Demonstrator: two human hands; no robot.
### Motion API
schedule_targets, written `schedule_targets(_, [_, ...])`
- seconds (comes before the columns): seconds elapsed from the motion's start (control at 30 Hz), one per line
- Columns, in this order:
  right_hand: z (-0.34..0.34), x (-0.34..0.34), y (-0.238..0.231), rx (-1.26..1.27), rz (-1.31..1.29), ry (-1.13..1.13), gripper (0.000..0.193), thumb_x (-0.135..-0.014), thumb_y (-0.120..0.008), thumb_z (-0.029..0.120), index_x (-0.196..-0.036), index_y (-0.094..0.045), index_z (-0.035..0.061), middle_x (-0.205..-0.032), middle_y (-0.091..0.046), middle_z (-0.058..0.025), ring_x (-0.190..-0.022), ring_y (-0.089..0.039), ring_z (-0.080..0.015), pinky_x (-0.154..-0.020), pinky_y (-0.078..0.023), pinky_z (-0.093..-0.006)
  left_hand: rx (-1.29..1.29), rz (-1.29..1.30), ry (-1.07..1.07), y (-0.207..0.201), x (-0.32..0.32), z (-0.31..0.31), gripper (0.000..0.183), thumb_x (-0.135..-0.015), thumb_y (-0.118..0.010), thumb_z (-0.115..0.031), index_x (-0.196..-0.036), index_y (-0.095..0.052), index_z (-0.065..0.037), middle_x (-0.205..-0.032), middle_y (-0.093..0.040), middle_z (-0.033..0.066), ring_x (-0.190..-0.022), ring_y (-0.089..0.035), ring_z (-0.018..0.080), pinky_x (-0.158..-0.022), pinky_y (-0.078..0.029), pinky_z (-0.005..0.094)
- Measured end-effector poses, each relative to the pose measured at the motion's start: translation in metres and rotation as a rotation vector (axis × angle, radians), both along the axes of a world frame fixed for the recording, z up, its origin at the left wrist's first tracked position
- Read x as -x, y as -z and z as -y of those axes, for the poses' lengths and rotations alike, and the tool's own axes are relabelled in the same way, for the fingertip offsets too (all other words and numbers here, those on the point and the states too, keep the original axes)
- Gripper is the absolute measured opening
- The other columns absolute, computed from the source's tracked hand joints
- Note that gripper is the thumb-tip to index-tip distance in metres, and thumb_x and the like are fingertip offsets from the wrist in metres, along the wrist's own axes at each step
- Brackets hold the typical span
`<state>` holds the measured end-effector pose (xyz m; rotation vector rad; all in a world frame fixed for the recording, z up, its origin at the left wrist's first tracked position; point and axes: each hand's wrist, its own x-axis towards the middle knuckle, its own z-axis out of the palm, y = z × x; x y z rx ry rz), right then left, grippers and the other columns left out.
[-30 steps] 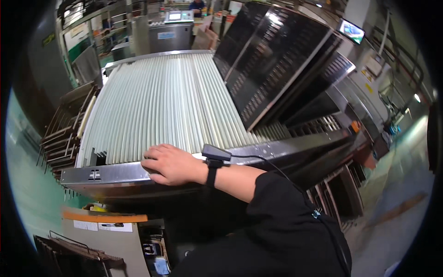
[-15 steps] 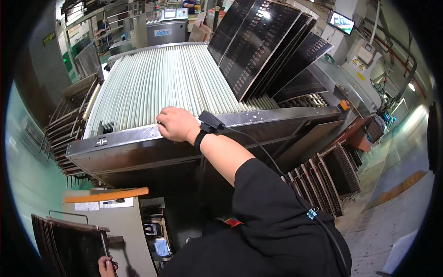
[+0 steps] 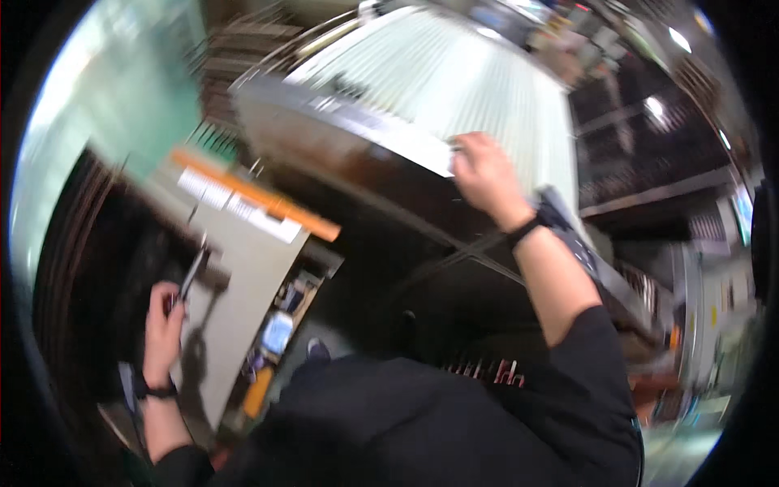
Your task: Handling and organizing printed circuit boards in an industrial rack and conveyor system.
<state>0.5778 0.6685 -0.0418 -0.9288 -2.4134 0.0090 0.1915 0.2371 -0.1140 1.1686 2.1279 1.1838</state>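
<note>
My right hand [image 3: 487,174] rests at the metal rim [image 3: 357,118] of a large machine, with its fingers curled down at the edge. Behind it, rows of pale upright slats [image 3: 454,69] fill the machine's top. Motion blur hides what the fingertips touch. Low on the left, my left hand [image 3: 165,321] is closed around a thin metal bar [image 3: 193,272] at the edge of a dark rack [image 3: 105,252]. That rack stands on a grey tabletop [image 3: 235,268].
An orange strip [image 3: 260,195] and white papers [image 3: 235,203] lie along the table's far edge. Shelves beneath hold small items, including a light blue one [image 3: 277,333]. Dark panels [image 3: 641,130] stand at the machine's right. Another rack [image 3: 231,69] is beyond the table.
My view has swung left and down, so the table and left hand show more fully. My right hand stays at the machine's rim; the left keeps its hold on the bar.
</note>
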Motion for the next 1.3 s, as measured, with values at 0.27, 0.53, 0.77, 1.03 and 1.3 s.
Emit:
schedule_targets(0.27, [-0.017,0.002,0.003,0.059,0.057,-0.121,0.033,-0.091,-0.058,0.020,-0.120,-0.063,0.0027,-0.120,-0.062,-0.0185,-0.115,-0.058,-0.0351,-0.099,-0.045,-0.0416,0.046,0.302,-0.158,-0.007,0.010,0.006,0.023,-0.093,-0.061,-0.018,-0.111,-0.065,-0.004,-0.099,-0.066,0.0027,-0.087,-0.061,0.0121,-0.082,-0.050,0.0282])
schedule_targets(0.53, [-0.017,0.000,0.004,0.111,-0.001,-0.212,0.030,-0.091,-0.060,0.019,-0.115,-0.065,0.0031,-0.112,-0.065,-0.0169,-0.105,-0.063,-0.0333,-0.092,-0.048,-0.0388,0.027,0.256,-0.226,-0.008,0.012,0.002,0.025,-0.093,-0.062,-0.013,-0.114,-0.067,-0.002,-0.102,-0.066,0.0029,-0.095,-0.062,0.0123,-0.088,-0.048,0.0269])
schedule_targets(0.77, [-0.023,-0.004,0.014,0.121,-0.017,-0.139,0.030,-0.090,-0.059,0.024,-0.113,-0.067,0.0052,-0.109,-0.066,-0.0176,-0.096,-0.066,-0.0330,-0.086,-0.051,-0.0398,0.421,-0.045,0.148,-0.045,0.034,-0.011,0.025,-0.089,-0.061,-0.005,-0.112,-0.068,0.000,-0.102,-0.068,0.0048,-0.096,-0.060,0.0125,-0.088,-0.047,0.0286])
schedule_targets(1.03, [-0.025,-0.023,0.007,0.292,-0.173,-0.198,0.026,-0.095,-0.050,0.010,-0.114,-0.065,0.0003,-0.098,-0.069,-0.0097,-0.087,-0.065,-0.0146,-0.078,-0.051,-0.0298,0.462,-0.359,0.128,-0.062,0.005,-0.026,0.026,-0.088,-0.062,-0.005,-0.113,-0.066,0.001,-0.125,-0.064,0.0139,-0.117,-0.059,0.0242,-0.103,-0.043,0.0334])
schedule_targets(1.3, [0.079,-0.165,-0.046,0.746,-0.466,-0.580,0.019,-0.087,-0.044,0.007,-0.086,-0.059,-0.0031,-0.094,-0.068,-0.0183,-0.089,-0.063,-0.0256,-0.087,-0.050,-0.0368,-0.080,-0.648,0.330,-0.099,-0.108,-0.164,0.026,-0.087,-0.064,-0.006,-0.113,-0.066,-0.002,-0.128,-0.062,0.0167,-0.118,-0.059,0.0320,-0.101,-0.045,0.0385])
